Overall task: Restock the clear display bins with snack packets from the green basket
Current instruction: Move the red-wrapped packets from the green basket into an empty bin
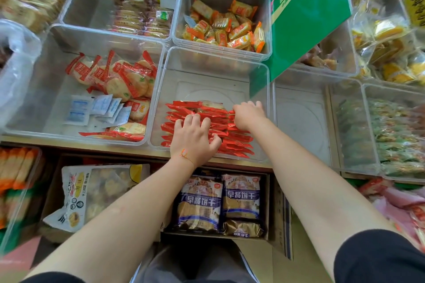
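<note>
A row of red snack packets (232, 142) lies stacked in the near part of a clear display bin (213, 71) in the middle of the shelf. My left hand (194, 136) rests on the left side of the stack, fingers spread and curled over the packets. My right hand (249, 115) is closed on the packets at the stack's far right end. The far half of this bin is bare. No green basket is in view; a green carton (308, 18) leans over the bins at the upper right.
Bins around hold round red-wrapped crackers (119, 80), orange packets (230, 27), green packets (395, 135) and yellow ones (391, 37). The bin to the right (301, 117) holds nothing. Below the shelf edge, cardboard boxes hold blue biscuit bags (220, 202) and a large white bag (87, 193).
</note>
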The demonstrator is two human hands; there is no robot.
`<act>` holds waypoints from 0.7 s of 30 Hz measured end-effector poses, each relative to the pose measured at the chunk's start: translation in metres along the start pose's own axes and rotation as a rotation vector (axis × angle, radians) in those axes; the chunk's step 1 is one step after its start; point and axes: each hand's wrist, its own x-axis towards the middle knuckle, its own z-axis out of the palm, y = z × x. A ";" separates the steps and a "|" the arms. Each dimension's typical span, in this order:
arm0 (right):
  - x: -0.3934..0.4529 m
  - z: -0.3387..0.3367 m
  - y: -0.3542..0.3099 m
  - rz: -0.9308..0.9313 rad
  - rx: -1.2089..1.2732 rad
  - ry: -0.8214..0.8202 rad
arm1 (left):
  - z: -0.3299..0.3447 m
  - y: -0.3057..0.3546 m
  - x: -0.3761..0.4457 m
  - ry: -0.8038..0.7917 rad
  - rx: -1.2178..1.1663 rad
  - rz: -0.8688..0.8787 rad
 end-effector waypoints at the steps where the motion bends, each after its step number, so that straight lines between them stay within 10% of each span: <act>1: 0.000 0.002 0.000 0.003 0.026 0.002 | 0.000 0.000 0.000 0.005 0.000 0.000; 9: -0.077 0.016 -0.004 0.017 0.629 0.509 | -0.005 0.000 -0.001 -0.043 0.004 0.008; 17: -0.204 0.070 0.026 0.159 1.059 0.430 | -0.031 0.072 -0.040 0.194 -0.289 0.243; 21: -0.244 0.123 0.073 0.285 1.166 0.359 | -0.012 0.143 -0.074 -0.052 -0.386 0.228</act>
